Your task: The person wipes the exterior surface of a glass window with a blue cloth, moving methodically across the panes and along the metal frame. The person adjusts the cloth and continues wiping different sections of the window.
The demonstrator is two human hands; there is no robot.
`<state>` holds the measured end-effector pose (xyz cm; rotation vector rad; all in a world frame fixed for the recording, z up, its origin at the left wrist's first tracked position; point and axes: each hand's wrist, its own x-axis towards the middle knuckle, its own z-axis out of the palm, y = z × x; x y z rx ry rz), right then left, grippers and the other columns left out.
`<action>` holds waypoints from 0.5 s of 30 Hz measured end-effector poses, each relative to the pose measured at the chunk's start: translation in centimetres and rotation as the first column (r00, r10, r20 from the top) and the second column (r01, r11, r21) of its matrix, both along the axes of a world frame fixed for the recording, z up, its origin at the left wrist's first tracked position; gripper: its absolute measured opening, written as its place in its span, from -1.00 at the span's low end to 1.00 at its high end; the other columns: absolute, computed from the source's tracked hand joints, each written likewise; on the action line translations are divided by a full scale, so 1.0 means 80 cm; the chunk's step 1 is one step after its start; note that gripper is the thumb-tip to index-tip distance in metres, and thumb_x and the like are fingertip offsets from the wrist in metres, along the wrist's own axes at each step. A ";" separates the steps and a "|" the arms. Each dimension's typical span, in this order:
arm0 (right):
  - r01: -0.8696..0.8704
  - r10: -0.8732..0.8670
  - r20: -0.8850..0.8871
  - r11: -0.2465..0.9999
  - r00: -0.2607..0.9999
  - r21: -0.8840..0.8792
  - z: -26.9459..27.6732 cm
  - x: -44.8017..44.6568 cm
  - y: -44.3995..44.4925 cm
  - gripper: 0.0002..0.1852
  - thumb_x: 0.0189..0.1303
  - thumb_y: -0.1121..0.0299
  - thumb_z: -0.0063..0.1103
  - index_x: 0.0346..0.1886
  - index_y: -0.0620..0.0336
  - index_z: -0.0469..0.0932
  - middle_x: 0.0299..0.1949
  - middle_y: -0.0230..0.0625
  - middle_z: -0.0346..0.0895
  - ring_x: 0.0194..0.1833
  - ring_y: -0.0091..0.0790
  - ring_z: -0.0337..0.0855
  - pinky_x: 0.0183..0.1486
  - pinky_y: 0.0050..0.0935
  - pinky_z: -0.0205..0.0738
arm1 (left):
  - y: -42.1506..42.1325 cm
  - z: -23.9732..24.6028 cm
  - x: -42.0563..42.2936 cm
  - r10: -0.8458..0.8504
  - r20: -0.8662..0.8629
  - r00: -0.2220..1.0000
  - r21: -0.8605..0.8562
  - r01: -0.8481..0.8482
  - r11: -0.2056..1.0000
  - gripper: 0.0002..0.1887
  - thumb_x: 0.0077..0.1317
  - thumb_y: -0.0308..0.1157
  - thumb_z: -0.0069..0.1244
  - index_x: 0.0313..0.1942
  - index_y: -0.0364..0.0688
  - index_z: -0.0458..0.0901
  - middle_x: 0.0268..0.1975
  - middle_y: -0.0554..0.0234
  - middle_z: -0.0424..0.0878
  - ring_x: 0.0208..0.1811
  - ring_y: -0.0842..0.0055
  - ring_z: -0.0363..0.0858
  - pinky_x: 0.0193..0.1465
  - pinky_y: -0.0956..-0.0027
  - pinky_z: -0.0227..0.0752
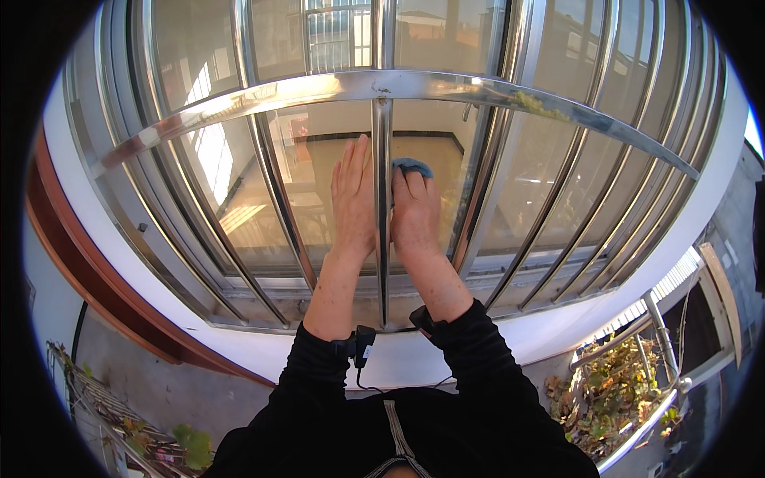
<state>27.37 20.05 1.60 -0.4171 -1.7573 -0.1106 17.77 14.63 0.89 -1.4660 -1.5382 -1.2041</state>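
Note:
Both of my hands reach between the shiny metal window bars towards the window pane. My left hand lies left of the central upright bar, its fingers extended upward along the glass and nothing seen in it. On the other side of that bar, my right hand is closed on a blue cloth, which shows above the fingertips. The palms are hidden. Through the glass appear a room's floor and walls, mixed with reflections.
A curved-looking horizontal metal rail crosses above my hands. More upright bars stand on both sides. Below is the white wall edge. A reddish-brown ledge runs at left; leafy plants and a metal railing are at lower right.

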 end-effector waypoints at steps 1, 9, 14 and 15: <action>0.008 -0.009 -0.014 1.000 1.000 -0.007 0.001 -0.001 0.001 -0.61 0.03 0.60 0.13 0.01 0.39 0.60 -0.13 -0.13 0.53 -0.08 0.02 0.52 -0.04 -0.16 0.45 | 0.000 -0.001 0.000 0.007 -0.006 1.000 -0.005 -0.007 1.000 -0.38 0.28 -0.40 0.00 0.37 -0.23 0.33 0.52 0.02 0.14 0.58 0.13 -0.02 0.57 -0.03 -0.18; 0.015 -0.015 -0.013 1.000 1.000 0.018 0.006 0.001 0.004 -0.58 -0.03 0.64 0.12 0.00 0.43 0.59 -0.15 -0.11 0.51 -0.12 0.03 0.50 -0.08 -0.14 0.44 | 0.002 -0.001 0.001 0.055 -0.028 0.998 -0.051 -0.056 0.997 -0.42 0.27 -0.40 0.01 0.33 -0.20 0.38 0.53 0.02 0.11 0.58 0.12 -0.02 0.56 -0.04 -0.17; 0.015 -0.013 -0.045 0.999 0.999 0.052 0.008 0.003 0.006 -0.56 -0.06 0.65 0.14 0.00 0.43 0.59 -0.20 -0.11 0.49 -0.17 0.01 0.49 -0.12 -0.14 0.43 | 0.004 -0.001 0.000 0.025 -0.010 1.000 -0.034 -0.025 0.999 -0.44 0.27 -0.38 0.02 0.31 -0.19 0.40 0.53 0.03 0.11 0.58 0.12 -0.02 0.56 -0.06 -0.17; 0.006 -0.003 -0.055 0.998 0.998 0.061 0.010 0.001 0.008 -0.56 -0.06 0.65 0.14 0.00 0.43 0.59 -0.21 -0.11 0.49 -0.17 0.00 0.49 -0.12 -0.14 0.43 | 0.004 -0.001 -0.001 0.019 0.005 1.000 -0.033 -0.019 0.999 -0.43 0.27 -0.37 0.02 0.31 -0.19 0.40 0.53 0.03 0.11 0.58 0.12 -0.02 0.56 -0.06 -0.17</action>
